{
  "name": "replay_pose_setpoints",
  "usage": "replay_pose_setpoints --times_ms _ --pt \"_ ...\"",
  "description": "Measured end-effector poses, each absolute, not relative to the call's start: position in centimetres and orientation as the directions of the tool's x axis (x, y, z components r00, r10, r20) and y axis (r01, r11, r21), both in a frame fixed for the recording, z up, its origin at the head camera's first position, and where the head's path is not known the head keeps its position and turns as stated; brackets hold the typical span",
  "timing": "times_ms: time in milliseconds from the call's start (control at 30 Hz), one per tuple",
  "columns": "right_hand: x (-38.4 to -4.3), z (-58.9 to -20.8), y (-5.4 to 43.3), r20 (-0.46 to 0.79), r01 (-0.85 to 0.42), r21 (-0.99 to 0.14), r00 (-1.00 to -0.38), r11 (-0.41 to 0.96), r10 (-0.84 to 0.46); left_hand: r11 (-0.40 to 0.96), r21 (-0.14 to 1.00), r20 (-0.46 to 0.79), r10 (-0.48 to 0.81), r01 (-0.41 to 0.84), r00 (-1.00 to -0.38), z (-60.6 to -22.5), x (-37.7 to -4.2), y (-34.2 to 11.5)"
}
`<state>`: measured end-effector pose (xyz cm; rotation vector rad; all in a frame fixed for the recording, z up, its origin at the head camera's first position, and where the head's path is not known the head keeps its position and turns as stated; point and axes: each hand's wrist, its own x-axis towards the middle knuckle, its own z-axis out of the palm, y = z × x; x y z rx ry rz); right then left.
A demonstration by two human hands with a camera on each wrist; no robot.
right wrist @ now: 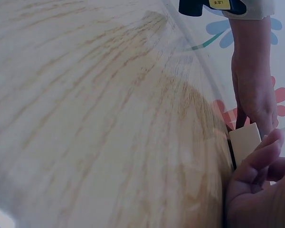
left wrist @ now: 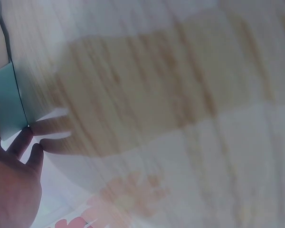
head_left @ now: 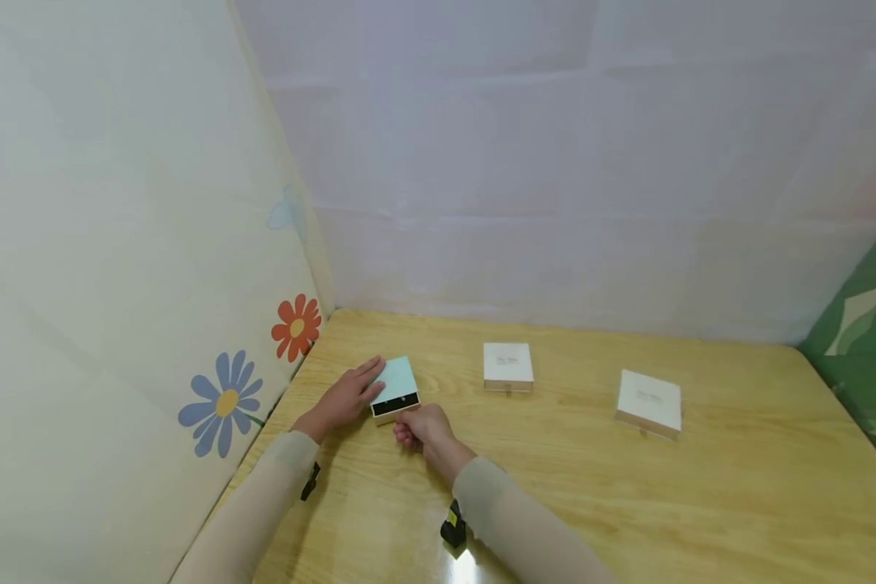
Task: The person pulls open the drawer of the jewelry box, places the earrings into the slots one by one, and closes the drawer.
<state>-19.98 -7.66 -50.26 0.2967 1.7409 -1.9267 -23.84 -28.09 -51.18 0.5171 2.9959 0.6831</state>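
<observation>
A small mint-green drawer box (head_left: pixel 397 375) lies at the table's left, its cream drawer (head_left: pixel 384 418) partly pulled out toward me. The dark lining (head_left: pixel 397 403) shows, with small bright specks on it. My left hand (head_left: pixel 346 397) rests on the box's left side and top, fingers extended. In the left wrist view, fingertips of that hand (left wrist: pixel 16 183) reach the green edge of the box (left wrist: pixel 9 97). My right hand (head_left: pixel 428 427) pinches the drawer's front at its right part, fingers curled. From the right wrist, the curled right fingers (right wrist: pixel 256 171) partly hide the pale box side (right wrist: pixel 245 138).
Two white boxes with faint print lie farther right: one near the back middle (head_left: pixel 507 362), another right of it (head_left: pixel 650 399). The wood-grain table (head_left: pixel 591 487) meets a flower-printed sheet (head_left: pixel 153 243) at left and a pale sheet (head_left: pixel 482 162) behind.
</observation>
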Motion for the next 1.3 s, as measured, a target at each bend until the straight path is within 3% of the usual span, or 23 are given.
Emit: replay_pose_setpoints --times_ms 1300 --pt "-21.1 -50.5 -8.2 -0.487 0.503 -0.864 -0.845 -0.02 -0.221 0.839 0.444 0.064 0.32 0.314 -0.945 -51.4 -23.8 -28.2"
